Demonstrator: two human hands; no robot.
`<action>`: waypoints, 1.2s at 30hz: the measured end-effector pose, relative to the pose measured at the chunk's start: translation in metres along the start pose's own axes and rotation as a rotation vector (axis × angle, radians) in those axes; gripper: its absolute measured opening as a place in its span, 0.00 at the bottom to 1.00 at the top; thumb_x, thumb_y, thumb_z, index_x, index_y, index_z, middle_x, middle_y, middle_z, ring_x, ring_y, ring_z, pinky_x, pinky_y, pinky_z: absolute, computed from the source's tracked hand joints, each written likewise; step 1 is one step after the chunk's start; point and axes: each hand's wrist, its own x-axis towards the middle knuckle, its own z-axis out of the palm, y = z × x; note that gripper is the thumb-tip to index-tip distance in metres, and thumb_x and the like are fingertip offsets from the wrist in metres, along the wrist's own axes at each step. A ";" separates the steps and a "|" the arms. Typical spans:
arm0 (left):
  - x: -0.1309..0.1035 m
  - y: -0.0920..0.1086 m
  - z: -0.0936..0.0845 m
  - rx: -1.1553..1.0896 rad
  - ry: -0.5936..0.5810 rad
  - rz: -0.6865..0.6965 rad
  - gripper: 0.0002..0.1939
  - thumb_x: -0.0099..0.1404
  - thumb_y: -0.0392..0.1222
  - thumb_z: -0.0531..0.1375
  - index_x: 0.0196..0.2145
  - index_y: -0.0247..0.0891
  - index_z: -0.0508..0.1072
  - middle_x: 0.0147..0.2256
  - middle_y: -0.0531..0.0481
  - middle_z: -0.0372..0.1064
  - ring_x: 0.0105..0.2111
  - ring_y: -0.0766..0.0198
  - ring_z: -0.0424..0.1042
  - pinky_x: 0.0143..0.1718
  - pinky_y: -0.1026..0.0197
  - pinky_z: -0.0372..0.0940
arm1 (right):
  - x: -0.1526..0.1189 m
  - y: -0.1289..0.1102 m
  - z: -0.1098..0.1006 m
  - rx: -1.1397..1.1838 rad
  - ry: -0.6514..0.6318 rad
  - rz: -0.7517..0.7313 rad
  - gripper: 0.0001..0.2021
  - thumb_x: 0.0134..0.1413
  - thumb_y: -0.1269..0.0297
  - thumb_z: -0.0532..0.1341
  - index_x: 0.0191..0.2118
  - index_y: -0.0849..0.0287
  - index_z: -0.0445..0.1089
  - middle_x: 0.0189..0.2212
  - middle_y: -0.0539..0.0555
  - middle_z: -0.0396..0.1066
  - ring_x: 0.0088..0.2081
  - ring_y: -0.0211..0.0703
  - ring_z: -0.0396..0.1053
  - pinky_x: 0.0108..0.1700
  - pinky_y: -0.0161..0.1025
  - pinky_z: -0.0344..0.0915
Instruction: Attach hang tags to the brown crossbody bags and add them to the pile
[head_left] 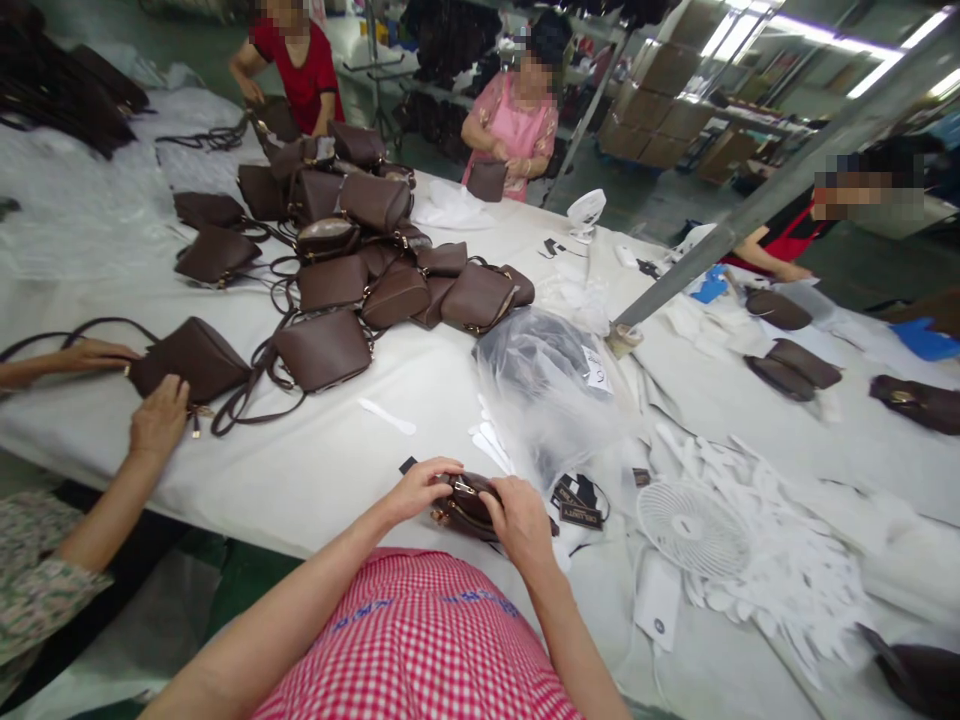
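Squarely between the two hands, a dark brown zip-top handbag (pixel 466 512) is sitting at the near edge of the worktop (pixel 300 480), its long axis running crosswise and slanting nearer the body at the right. Neither hand is lying closer: the left hand (pixel 424 490) is gripping its left end, the right hand (pixel 521 515) curling over its right part. Both are angling inward, fingers bending. Black hang tags (pixel 581 513) are lying just beyond the right hand.
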 end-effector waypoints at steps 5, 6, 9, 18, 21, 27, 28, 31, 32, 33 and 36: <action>-0.001 -0.008 -0.009 -0.190 -0.129 -0.024 0.15 0.56 0.38 0.62 0.42 0.39 0.78 0.47 0.45 0.73 0.50 0.56 0.68 0.57 0.52 0.57 | -0.002 -0.011 0.012 0.065 -0.048 0.032 0.09 0.60 0.62 0.54 0.36 0.57 0.70 0.30 0.55 0.69 0.33 0.47 0.64 0.38 0.42 0.58; -0.001 -0.009 -0.009 -0.223 -0.135 -0.037 0.15 0.56 0.38 0.62 0.42 0.39 0.78 0.47 0.45 0.73 0.50 0.56 0.68 0.57 0.52 0.56 | -0.003 -0.010 0.013 0.109 -0.048 0.038 0.09 0.60 0.63 0.54 0.37 0.57 0.70 0.31 0.55 0.69 0.34 0.47 0.65 0.38 0.42 0.58; 0.002 -0.013 -0.009 -0.304 -0.120 -0.077 0.15 0.54 0.39 0.64 0.41 0.38 0.78 0.46 0.46 0.73 0.49 0.56 0.68 0.55 0.53 0.57 | -0.001 -0.010 0.012 0.267 -0.045 0.076 0.10 0.59 0.66 0.52 0.38 0.56 0.71 0.33 0.55 0.71 0.36 0.46 0.66 0.40 0.41 0.61; 0.028 -0.005 -0.003 -0.308 -0.317 -0.314 0.15 0.45 0.34 0.64 0.34 0.35 0.72 0.26 0.56 0.65 0.26 0.70 0.61 0.26 0.68 0.55 | 0.003 -0.017 0.005 0.364 -0.083 0.117 0.07 0.57 0.66 0.54 0.35 0.57 0.70 0.31 0.53 0.71 0.35 0.44 0.67 0.39 0.40 0.61; 0.027 0.001 0.005 -0.283 -0.332 -0.311 0.14 0.45 0.34 0.63 0.33 0.35 0.71 0.25 0.57 0.63 0.25 0.71 0.60 0.25 0.68 0.53 | -0.004 -0.023 0.002 0.212 -0.049 0.148 0.06 0.57 0.62 0.57 0.35 0.57 0.69 0.32 0.54 0.71 0.35 0.46 0.67 0.39 0.41 0.59; 0.015 -0.002 0.022 -0.351 -0.346 -0.287 0.14 0.45 0.34 0.65 0.31 0.34 0.68 0.23 0.59 0.60 0.23 0.72 0.58 0.25 0.68 0.52 | -0.018 -0.029 -0.005 0.096 -0.040 0.252 0.04 0.53 0.64 0.58 0.35 0.55 0.67 0.31 0.52 0.73 0.33 0.47 0.69 0.37 0.41 0.56; 0.013 -0.003 0.025 -0.353 -0.345 -0.269 0.14 0.45 0.34 0.65 0.32 0.35 0.68 0.22 0.59 0.60 0.23 0.72 0.58 0.25 0.68 0.52 | -0.019 -0.029 -0.006 0.126 -0.057 0.257 0.04 0.53 0.66 0.58 0.36 0.55 0.67 0.32 0.52 0.74 0.34 0.46 0.69 0.38 0.41 0.57; 0.007 -0.003 0.035 -0.354 -0.318 -0.196 0.16 0.45 0.35 0.66 0.33 0.35 0.67 0.23 0.60 0.58 0.24 0.71 0.58 0.26 0.67 0.52 | -0.023 -0.030 -0.011 0.170 -0.069 0.314 0.05 0.49 0.69 0.58 0.35 0.55 0.67 0.31 0.51 0.73 0.34 0.46 0.69 0.39 0.40 0.57; 0.006 -0.003 0.039 -0.345 -0.303 -0.173 0.16 0.46 0.35 0.66 0.34 0.35 0.67 0.23 0.60 0.58 0.25 0.71 0.58 0.26 0.67 0.52 | -0.024 -0.031 -0.013 0.165 -0.064 0.339 0.06 0.48 0.71 0.57 0.35 0.55 0.67 0.30 0.51 0.73 0.33 0.46 0.69 0.39 0.40 0.57; 0.004 -0.003 0.042 -0.329 -0.288 -0.153 0.16 0.46 0.35 0.66 0.34 0.36 0.67 0.24 0.59 0.58 0.25 0.71 0.57 0.26 0.67 0.52 | -0.025 -0.033 -0.015 0.153 -0.057 0.360 0.07 0.47 0.72 0.56 0.35 0.55 0.67 0.30 0.51 0.73 0.33 0.46 0.69 0.39 0.40 0.56; 0.002 -0.002 0.051 -0.286 -0.246 -0.122 0.15 0.48 0.36 0.65 0.34 0.36 0.66 0.25 0.58 0.58 0.25 0.70 0.57 0.27 0.67 0.52 | -0.029 -0.038 -0.020 0.119 -0.058 0.388 0.12 0.45 0.76 0.54 0.34 0.55 0.68 0.30 0.50 0.73 0.35 0.44 0.68 0.42 0.41 0.55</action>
